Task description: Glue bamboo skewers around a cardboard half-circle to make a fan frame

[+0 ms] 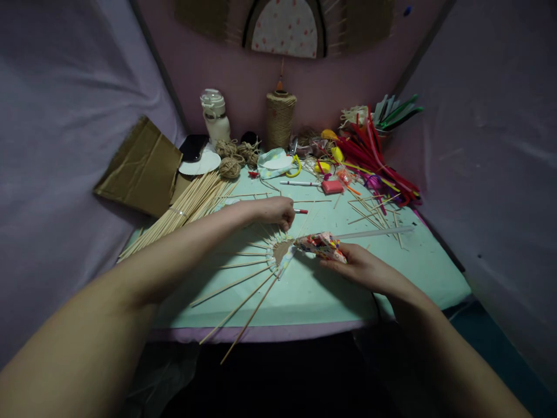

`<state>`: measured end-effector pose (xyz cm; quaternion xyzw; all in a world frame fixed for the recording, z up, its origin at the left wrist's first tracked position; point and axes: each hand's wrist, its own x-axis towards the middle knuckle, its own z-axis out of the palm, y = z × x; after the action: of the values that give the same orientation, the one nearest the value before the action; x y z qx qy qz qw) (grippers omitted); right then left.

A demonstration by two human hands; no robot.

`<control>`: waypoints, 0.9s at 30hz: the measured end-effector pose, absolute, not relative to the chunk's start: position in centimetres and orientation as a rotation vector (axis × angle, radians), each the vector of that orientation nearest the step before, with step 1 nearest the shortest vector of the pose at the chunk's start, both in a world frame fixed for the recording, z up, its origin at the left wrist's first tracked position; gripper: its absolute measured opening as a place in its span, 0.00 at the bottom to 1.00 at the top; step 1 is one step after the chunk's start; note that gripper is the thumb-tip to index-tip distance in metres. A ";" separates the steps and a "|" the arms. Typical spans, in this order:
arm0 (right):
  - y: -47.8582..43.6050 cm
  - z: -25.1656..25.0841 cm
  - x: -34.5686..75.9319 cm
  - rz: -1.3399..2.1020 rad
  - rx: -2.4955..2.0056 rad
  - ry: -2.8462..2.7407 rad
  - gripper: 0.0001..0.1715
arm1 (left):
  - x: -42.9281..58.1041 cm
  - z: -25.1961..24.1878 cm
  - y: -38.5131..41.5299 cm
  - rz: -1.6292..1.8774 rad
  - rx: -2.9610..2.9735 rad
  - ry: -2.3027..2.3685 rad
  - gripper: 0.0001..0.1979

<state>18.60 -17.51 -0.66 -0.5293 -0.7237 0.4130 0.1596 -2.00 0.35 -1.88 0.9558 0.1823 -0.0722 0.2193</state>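
A cardboard half-round (282, 253) with a pale fabric edge lies on the table, and thin wooden sticks (243, 285) fan out from its curved side. My right hand (361, 264) is closed around a glue gun (319, 245) in a colourful patterned cover. From its back end sticks out a long translucent glue stick (374, 233); the tip points at the half-round's right corner. Over the far side of the fan, my left hand (278, 212) has its fingers pinched together just above the half-round's edge. Whatever they hold is too small to make out.
A bundle of sticks (191, 203) and folded cardboard (139, 168) lie at left. Along the back stand a white bottle (214, 116), twine balls (230, 168) and a twine spool (281, 119). Red pipe cleaners (378, 157) and loose sticks (369, 212) occupy the right.
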 end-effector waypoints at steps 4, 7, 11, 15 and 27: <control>-17.2 -0.8 18.3 1.140 -1.550 -2.079 0.22 | -2.2 -1.7 0.1 -0.144 2.674 0.473 0.04; -17.1 -1.1 18.0 1.128 -1.536 -2.074 0.21 | -2.2 -1.6 0.1 -0.135 2.669 0.417 0.04; -17.1 -1.4 17.8 1.148 -1.524 -2.074 0.20 | -2.1 -1.7 0.2 -0.151 2.615 0.367 0.06; -17.2 -1.4 17.4 1.136 -1.565 -2.081 0.18 | -2.1 -1.9 0.1 -0.181 2.575 0.378 0.11; -17.2 -1.2 16.7 1.111 -1.599 -2.142 0.17 | -1.9 -1.4 -0.8 -0.234 2.416 0.689 0.08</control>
<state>16.68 -17.16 -1.21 -0.5481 -0.7344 0.3808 0.1234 -1.94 -0.76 -1.39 0.9121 0.2601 -0.0883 0.3043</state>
